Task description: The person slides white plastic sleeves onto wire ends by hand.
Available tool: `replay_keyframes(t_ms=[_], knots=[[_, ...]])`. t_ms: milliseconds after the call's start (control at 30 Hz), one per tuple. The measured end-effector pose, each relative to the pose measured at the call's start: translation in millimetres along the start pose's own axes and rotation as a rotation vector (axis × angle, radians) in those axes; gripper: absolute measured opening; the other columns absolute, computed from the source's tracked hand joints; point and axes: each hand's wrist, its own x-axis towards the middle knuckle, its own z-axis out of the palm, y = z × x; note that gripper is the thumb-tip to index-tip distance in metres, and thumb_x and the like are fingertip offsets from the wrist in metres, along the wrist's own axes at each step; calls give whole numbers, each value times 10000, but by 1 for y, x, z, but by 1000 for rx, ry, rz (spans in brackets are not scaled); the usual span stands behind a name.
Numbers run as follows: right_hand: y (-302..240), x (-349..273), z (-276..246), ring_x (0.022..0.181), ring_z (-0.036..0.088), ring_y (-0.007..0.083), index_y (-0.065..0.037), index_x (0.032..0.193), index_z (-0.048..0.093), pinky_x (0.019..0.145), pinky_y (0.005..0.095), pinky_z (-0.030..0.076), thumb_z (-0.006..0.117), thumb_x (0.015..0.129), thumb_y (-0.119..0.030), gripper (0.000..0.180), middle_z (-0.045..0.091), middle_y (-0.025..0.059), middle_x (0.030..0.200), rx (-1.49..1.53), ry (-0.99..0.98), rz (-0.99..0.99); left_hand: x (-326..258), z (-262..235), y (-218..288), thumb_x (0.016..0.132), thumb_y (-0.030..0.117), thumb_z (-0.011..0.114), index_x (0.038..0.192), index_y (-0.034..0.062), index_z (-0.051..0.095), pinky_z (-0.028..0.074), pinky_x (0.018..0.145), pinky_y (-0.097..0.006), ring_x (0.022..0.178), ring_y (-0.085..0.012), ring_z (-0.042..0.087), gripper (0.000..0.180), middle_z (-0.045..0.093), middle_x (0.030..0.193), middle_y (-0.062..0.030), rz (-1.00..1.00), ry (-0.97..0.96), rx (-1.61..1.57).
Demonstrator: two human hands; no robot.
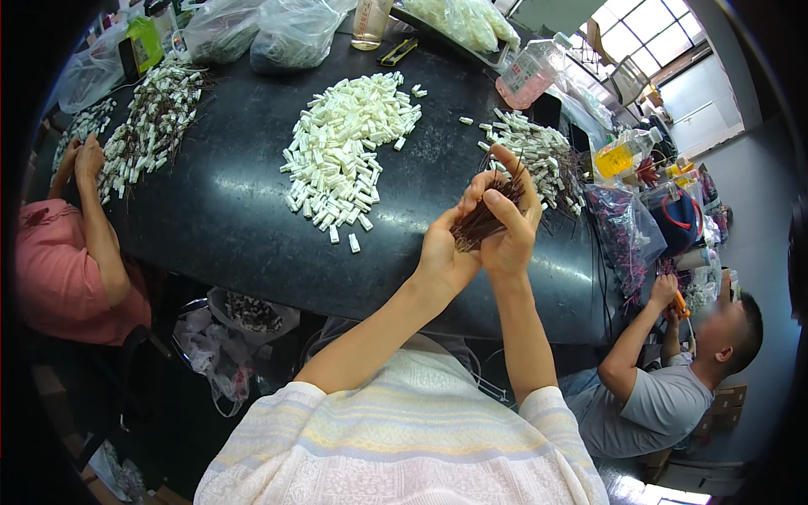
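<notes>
Over the table's near edge, my left hand (446, 254) and my right hand (515, 237) are cupped together around a bundle of thin brown wires (478, 224). Wire ends stick up past my fingers, and my right thumb lies across the top of the bundle. Ahead and to the left is a heap of small white plastic pieces (345, 139). Just beyond my right hand lies a second pile, white pieces with brown wires (539, 151), partly hidden by my fingers.
A co-worker in pink (67, 261) handles a similar wired pile (156, 118) at the left. On the right, a person in grey (656, 404) holds an orange-handled tool (681, 305). A cutter (397, 52), plastic bags (295, 34) and a pink-liquid bottle (532, 71) line the far side.
</notes>
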Motion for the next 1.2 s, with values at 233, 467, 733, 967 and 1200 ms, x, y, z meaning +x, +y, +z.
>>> replay_keyframes(t_ms=[233,467,733,967,1200], knots=[[-2,-9,2,648,543,112,52,1218,413,601,227,467,598,694,-6,560,563,93,772,-93,-22,-78,15,-40,1,918,127,331,976,-8,498,426,927,-372,1004,-211,533,223,530,1057,-139,-70,-243,-170],[-1,-13,-2,670,557,101,39,1151,483,626,217,470,610,695,12,474,588,84,804,-184,-20,-6,11,-23,-7,878,104,377,873,61,506,447,871,-328,918,-163,543,136,543,940,-65,5,-90,10],[-4,-22,7,801,588,146,15,1158,488,729,252,462,675,688,-75,515,612,113,876,-261,-184,25,-8,-37,0,827,168,526,1091,72,449,450,878,-291,969,-147,531,291,500,1014,-35,363,-350,666],[-5,-18,1,723,572,115,9,1291,382,660,231,452,691,653,-34,709,595,90,864,-409,-457,0,-16,-22,8,778,237,622,1093,80,467,461,851,-286,968,-136,527,385,512,987,-5,159,-396,430],[4,-4,-22,459,419,38,1,1305,341,448,182,351,564,791,31,562,516,3,571,-197,54,33,7,-44,1,922,160,335,1010,-2,506,394,915,-343,997,-200,533,251,566,1014,-110,13,36,252]])
